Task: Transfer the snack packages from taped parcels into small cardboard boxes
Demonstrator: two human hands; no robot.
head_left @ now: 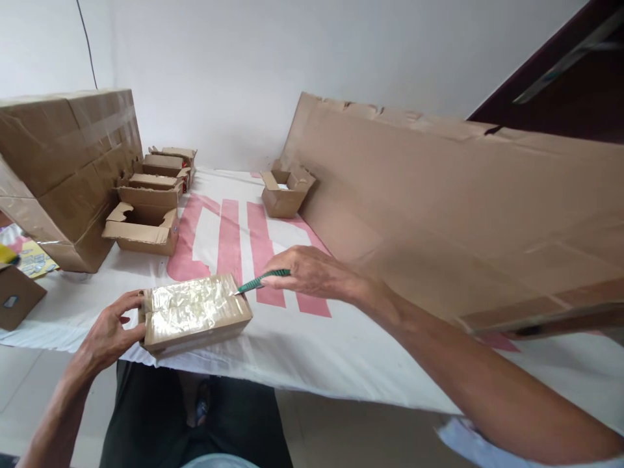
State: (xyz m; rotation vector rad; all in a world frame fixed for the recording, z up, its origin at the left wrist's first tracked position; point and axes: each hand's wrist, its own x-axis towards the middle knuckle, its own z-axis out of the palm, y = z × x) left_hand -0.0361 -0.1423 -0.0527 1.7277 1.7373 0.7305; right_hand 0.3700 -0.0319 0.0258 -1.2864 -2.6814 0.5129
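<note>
Item 1: taped carton (197,316). Brown cardboard, oblong, lying flat at the near edge of the cloth-covered surface (351,370), between the hands. Top covered in glossy, wrinkled clear tape (182,302). Handling: walls probably stiff, crushable under hard pressure; taped face likely slippery; contents hidden, weight uncertain. Best hold: the short ends or bare long sides, clear of the blade.

Item 2: green knife (258,282). Slim, ribbed handle, likely light and stiff; tip at the carton's right end. Hold by the handle only.

Item 3: left hand (108,330). Thumb and fingers pinching the carton's left end.

Item 4: right hand (303,272). Closed round the knife handle.

Item 5: open carton (143,238). Beyond the taped carton, flaps up, well apart from both hands.
</note>
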